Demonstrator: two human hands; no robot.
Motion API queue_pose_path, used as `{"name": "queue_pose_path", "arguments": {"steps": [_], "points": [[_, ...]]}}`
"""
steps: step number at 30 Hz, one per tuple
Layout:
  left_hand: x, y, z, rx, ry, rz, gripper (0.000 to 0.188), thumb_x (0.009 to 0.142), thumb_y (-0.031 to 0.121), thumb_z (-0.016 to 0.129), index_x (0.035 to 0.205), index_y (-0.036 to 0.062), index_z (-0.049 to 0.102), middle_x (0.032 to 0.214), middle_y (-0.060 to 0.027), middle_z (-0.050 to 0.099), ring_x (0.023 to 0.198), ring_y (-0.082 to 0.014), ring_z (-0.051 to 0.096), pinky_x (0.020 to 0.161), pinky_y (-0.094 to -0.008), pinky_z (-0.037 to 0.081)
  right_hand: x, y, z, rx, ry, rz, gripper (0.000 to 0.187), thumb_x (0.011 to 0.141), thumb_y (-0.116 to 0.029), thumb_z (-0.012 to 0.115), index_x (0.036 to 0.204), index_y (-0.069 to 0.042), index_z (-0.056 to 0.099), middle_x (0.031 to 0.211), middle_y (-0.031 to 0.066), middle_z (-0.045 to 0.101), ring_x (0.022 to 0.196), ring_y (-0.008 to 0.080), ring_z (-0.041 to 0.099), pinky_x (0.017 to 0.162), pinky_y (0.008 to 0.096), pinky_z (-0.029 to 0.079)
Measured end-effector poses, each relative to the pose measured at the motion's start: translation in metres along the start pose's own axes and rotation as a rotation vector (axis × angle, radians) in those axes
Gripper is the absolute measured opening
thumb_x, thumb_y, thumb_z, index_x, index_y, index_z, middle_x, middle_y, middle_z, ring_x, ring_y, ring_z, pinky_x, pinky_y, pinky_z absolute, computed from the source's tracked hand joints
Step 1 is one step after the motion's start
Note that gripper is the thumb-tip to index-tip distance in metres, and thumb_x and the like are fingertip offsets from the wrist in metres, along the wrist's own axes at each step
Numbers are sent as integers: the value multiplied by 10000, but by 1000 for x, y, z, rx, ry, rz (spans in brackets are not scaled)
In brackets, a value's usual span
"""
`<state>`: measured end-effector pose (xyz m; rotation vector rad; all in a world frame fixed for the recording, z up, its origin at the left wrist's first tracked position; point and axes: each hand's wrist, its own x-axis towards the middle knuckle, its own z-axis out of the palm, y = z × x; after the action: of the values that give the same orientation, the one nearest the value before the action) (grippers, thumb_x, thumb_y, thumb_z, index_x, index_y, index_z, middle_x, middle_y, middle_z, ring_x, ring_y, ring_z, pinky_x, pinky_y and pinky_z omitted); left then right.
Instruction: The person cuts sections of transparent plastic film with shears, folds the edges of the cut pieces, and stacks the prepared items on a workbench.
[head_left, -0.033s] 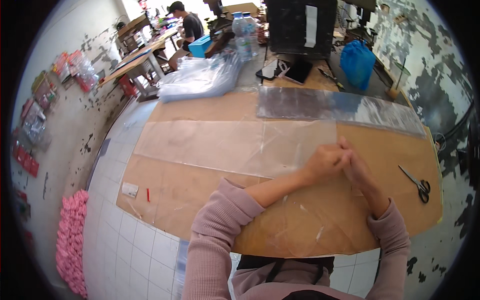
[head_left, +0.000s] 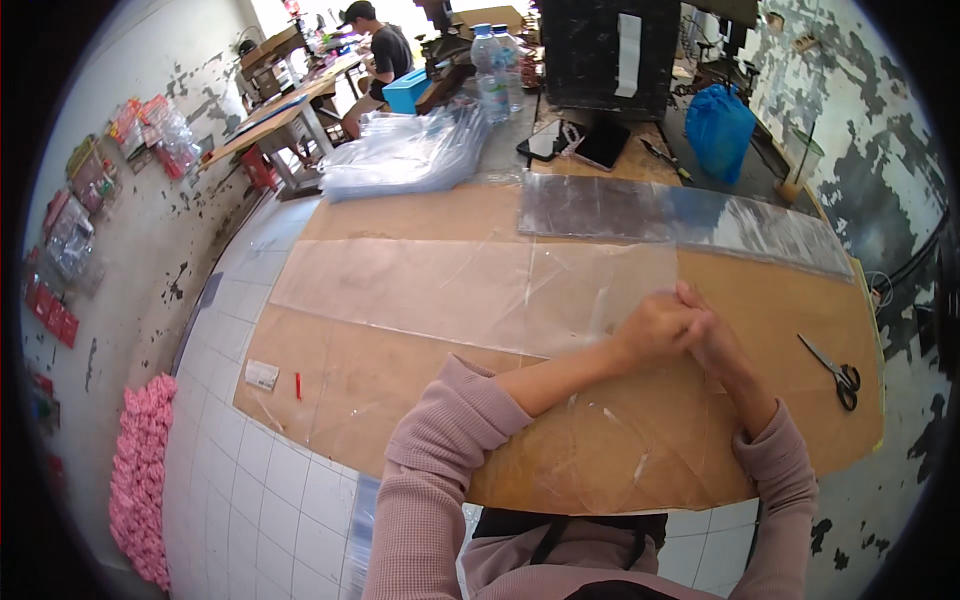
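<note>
My left hand (head_left: 652,326) and my right hand (head_left: 718,347) are clasped together above the right part of the brown-covered table (head_left: 370,390). Their fingers are folded against each other, and no object shows between them; the palms are hidden. Beneath and left of them, a long clear plastic sheet (head_left: 420,290) lies flat across the table. Farther back on the right rests a shiny strip of layered clear plastic (head_left: 680,215). Black-handled scissors (head_left: 846,383) lie to the right of my hands, apart from them.
A small white packet (head_left: 262,375) and a red stick-like piece (head_left: 298,386) lie at the table's left. Behind are stacked clear plastic bags (head_left: 400,160), water bottles (head_left: 489,75), two phones (head_left: 602,146) and a blue bag (head_left: 718,130). A person (head_left: 385,55) sits at another table.
My hands stay clasped, with their fingers shifting slightly against each other. The whole view has moved very slightly. Nothing on the table has been moved.
</note>
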<state>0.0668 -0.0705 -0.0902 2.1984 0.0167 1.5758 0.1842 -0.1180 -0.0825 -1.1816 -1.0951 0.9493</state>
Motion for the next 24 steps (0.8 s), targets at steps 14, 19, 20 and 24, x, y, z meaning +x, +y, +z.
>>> {"name": "queue_pose_path", "arguments": {"steps": [14,19,20,24], "points": [[-40,62,-59,403,-785,-94,451,856,422,444,1185,114,446,1258,-189,361,1200,-331,328,994,-516,215,25,-4,43,-891,-114,-299,482,864,-415,500,1122,-8,494,985,174,565,926,229,558,785,361,441],[-44,63,-59,315,-832,-188,451,859,425,443,1176,105,454,1225,-198,388,1164,-351,357,987,-499,238,38,10,85,-1215,-582,-891,614,818,-447,547,1298,-95,394,1264,148,427,1190,255,388,1004,492,258],[-44,67,-62,234,-855,-235,462,862,433,439,1188,105,451,1234,-201,387,1188,-354,341,996,-500,228,38,9,88,-1157,-623,-805,587,813,-445,549,1272,-104,422,1246,121,449,1187,252,395,1005,525,236],[-45,104,-107,435,-949,-197,520,865,485,413,1278,169,413,1352,-196,300,1293,-360,221,1019,-554,165,41,-2,97,-1254,-699,-629,502,817,-467,515,1192,-133,500,1204,83,507,1140,249,455,1018,568,196]]}}
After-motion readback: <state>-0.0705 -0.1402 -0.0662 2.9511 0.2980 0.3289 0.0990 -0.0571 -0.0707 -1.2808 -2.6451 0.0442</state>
